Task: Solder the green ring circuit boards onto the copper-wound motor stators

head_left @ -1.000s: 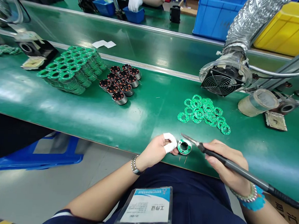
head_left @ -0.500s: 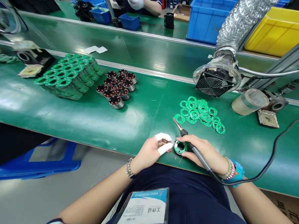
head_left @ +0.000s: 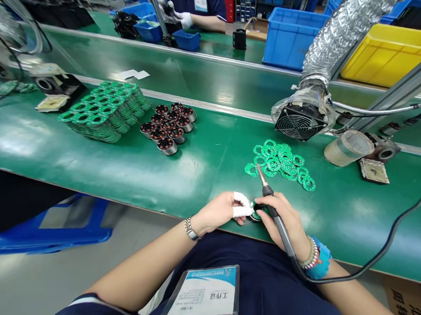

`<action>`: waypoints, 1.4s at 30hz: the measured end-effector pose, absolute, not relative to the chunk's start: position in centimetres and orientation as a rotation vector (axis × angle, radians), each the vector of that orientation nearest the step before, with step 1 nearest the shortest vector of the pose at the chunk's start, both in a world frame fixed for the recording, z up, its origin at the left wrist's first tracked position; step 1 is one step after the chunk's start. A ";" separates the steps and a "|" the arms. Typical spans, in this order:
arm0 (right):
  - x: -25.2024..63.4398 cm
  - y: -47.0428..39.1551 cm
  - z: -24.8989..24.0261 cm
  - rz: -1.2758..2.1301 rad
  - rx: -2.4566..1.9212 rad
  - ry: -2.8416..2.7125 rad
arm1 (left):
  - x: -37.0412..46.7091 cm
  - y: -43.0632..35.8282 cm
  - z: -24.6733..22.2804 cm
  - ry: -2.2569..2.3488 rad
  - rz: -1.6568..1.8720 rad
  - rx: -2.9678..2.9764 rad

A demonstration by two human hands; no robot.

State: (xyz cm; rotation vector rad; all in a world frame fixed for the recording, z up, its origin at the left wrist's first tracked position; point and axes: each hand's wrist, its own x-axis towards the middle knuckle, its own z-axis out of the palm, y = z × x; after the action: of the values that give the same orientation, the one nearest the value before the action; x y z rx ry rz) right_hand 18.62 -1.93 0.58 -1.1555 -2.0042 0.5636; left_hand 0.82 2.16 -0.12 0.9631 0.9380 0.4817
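Observation:
Near the table's front edge stands a motor stator (head_left: 256, 215) with a green ring-shaped circuit board on top, partly covered by my fingers. My left hand (head_left: 219, 211), white finger cots on its thumb and forefinger, pinches the stator's left edge; whether a thin wire is between the fingertips I cannot tell. A soldering iron (head_left: 280, 227) rests in my right hand (head_left: 292, 222), its tip pointing up and away over the loose boards. Thumb and forefinger of that same hand touch the stator's right side. Beyond lies a pile of loose green ring boards (head_left: 281, 160).
Stators with copper windings (head_left: 168, 124) stand grouped left of centre, beside stacked green boards (head_left: 105, 109). A fume fan (head_left: 299, 123) on a foil duct, a round container (head_left: 348, 148) and a soldering-iron stand (head_left: 383, 150) are at right. A co-worker (head_left: 207, 16) sits opposite.
My left hand has moved right and closed its fingertips at the stator's edge. My right hand has shifted slightly, its fingers now over the stator, and the iron's tip has swung right.

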 end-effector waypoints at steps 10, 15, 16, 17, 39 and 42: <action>17.3 -0.6 0.5 0.599 -1.078 -2.021 | 0.6 1.3 -0.3 0.919 0.530 0.869; 17.4 -1.1 0.5 0.523 -1.127 -1.959 | 0.9 0.6 -0.1 0.898 0.578 0.704; 17.5 -1.2 0.7 0.510 -1.156 -1.927 | 1.0 0.5 -0.1 0.905 0.575 0.684; 17.8 -1.4 1.0 0.501 -1.181 -1.896 | 1.0 0.5 -0.1 0.912 0.571 0.672; 21.9 -3.3 3.8 0.873 -1.161 -1.836 | 0.4 1.2 -0.4 0.841 0.498 0.658; 21.9 -3.4 3.9 0.885 -1.159 -1.837 | 0.3 1.2 -0.5 0.839 0.494 0.654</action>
State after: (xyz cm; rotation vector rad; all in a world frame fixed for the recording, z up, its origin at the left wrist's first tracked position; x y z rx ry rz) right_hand 21.94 -3.41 3.92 -1.1592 -1.8365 0.8849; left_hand 0.34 1.21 -0.47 0.6538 0.8386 0.4935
